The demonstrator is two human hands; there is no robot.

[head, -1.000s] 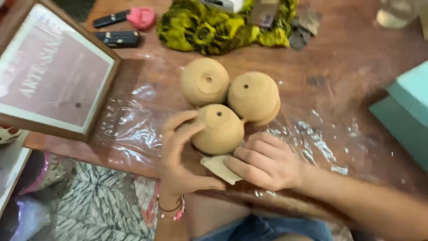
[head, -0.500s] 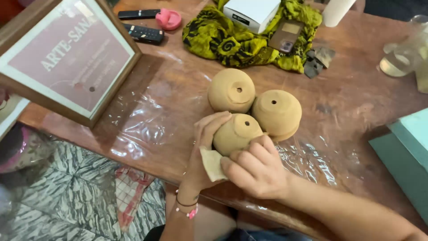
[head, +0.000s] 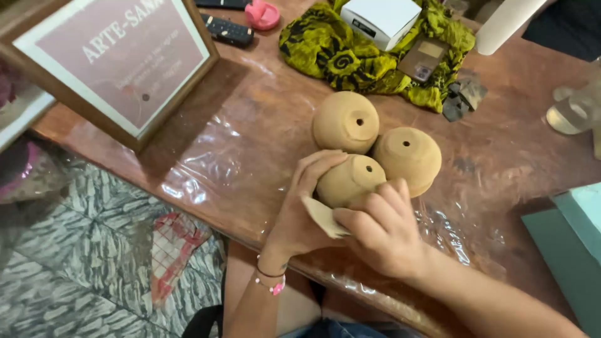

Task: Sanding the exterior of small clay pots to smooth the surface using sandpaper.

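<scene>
Three round tan clay pots stand upside down on clear plastic film, each with a small hole in its base. My left hand [head: 299,213] cups the nearest pot [head: 350,178] from the left side, steadying it. My right hand [head: 382,231] presses a small beige piece of sandpaper [head: 322,216] against the lower front of that same pot. The second pot [head: 345,121] sits just behind it and the third pot [head: 408,158] to its right, touching the held one.
A framed sign [head: 119,59] leans at the left table edge. A yellow-green patterned cloth [head: 350,53] with a white box [head: 382,19] lies at the back, beside remotes [head: 226,29] and a pink object [head: 261,14]. A teal box [head: 573,250] sits right.
The view has shifted, so the table reads lower and to the right. My hands stay on the nearest pot; the right hand has slid the sandpaper along its lower side.
</scene>
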